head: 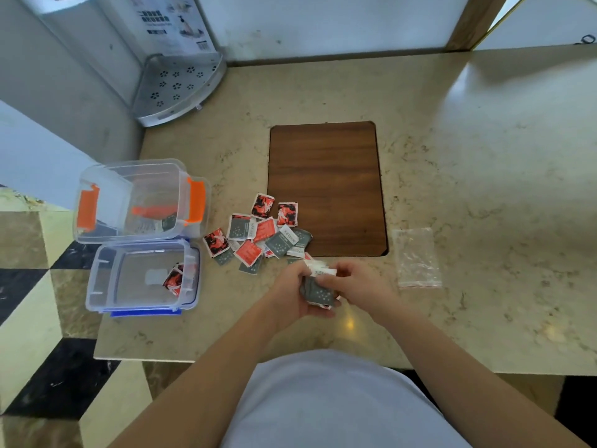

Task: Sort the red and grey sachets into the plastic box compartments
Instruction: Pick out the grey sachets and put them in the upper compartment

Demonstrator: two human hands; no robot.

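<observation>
Head view shows the left hand and right hand closed together on a small stack of grey sachets above the marbled beige desk, beyond them the loose red and grey sachet pile, and leftward two clear plastic boxes, each holding sachets.

Print on sachets, poster — too blurred, nothing legible
</observation>
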